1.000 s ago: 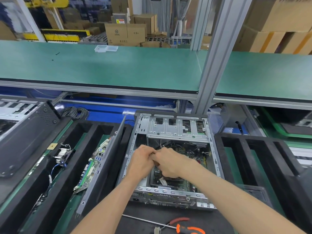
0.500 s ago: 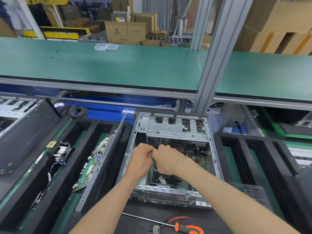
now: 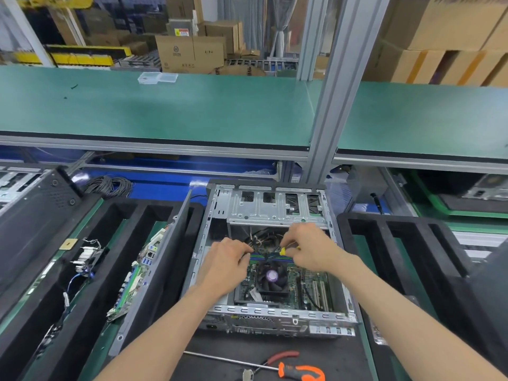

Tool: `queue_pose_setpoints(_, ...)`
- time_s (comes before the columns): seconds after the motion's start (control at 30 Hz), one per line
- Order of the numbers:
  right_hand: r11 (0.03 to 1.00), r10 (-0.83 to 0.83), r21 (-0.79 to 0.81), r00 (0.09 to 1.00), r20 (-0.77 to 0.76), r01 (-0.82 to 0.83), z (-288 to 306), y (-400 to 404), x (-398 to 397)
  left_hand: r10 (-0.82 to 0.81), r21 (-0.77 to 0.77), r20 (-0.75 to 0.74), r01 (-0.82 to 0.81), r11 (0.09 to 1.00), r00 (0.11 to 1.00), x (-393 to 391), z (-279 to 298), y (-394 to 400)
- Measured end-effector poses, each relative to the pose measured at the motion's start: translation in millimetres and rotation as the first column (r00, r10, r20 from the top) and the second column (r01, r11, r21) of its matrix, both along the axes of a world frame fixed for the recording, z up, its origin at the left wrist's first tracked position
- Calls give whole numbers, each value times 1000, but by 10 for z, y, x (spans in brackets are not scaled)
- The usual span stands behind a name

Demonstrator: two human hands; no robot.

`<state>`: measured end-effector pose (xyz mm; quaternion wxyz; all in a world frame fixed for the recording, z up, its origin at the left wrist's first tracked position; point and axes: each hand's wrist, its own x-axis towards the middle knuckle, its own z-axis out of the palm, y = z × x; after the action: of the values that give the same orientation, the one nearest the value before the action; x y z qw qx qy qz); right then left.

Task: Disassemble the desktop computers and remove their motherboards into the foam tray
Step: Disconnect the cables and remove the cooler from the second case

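An open silver desktop case (image 3: 275,204) lies in front of me with its green motherboard (image 3: 308,290) and black CPU fan (image 3: 272,276) inside. Both hands are inside the case at a tangle of black cables (image 3: 264,240) above the fan. My left hand (image 3: 224,266) pinches the cable bundle at its left side. My right hand (image 3: 308,250) pinches a small yellow connector (image 3: 282,251) on those cables. A removed motherboard (image 3: 134,281) stands on edge in a slot of the black foam tray (image 3: 90,270) to the left.
A grey case side panel (image 3: 156,270) leans between the tray and the case. An orange-handled screwdriver (image 3: 275,368) and red-handled pliers (image 3: 280,356) lie on the mat before the case. Another black foam tray (image 3: 406,243) stands at the right; a green shelf (image 3: 165,111) overhangs behind.
My hands have drawn apart, the right one moving right and farther back with the yellow connector. The CPU fan, hidden by the hands before, now shows.
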<state>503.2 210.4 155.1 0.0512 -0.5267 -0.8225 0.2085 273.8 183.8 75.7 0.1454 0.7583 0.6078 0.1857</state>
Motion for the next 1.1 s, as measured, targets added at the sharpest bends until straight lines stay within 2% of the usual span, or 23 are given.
queue_pose_setpoints(0.1, 991, -134, 8, 984, -119, 136, -171, -42, 165, -246, 21, -191, 254, 967, 950, 173, 21, 38)
queue_pose_setpoints(0.2, 981, -175, 57, 975, -137, 184, -357, -107, 201, -421, -110, -245, 407, 907, 873, 520, 4, 149)
queue_pose_setpoints(0.33, 988, -153, 17, 988, -7, 154, -480, -162, 313, -485, -313, -391, 383, 869, 782, 785, -149, 272)
queue_pose_setpoints(0.43, 992, -126, -9, 991, 51, 127, -505, -176, 352, -471, -350, -480, 331, 876, 740, 832, -354, 290)
queue_pose_setpoints(0.77, 990, -116, 86, 993, 39, 112, -562, -191, 376, -405, -365, -357, 273, 890, 842, 838, -451, 319)
queue_pose_setpoints(0.93, 973, -190, 92, 965, -181, 209, -560, -190, 410, -383, -398, -316, 246, 884, 868, 834, -491, 334)
queue_pose_setpoints(1.1, 912, -310, 99, 826, -470, 398, -554, -228, 475, -380, -443, -260, 241, 864, 888, 841, -481, 339)
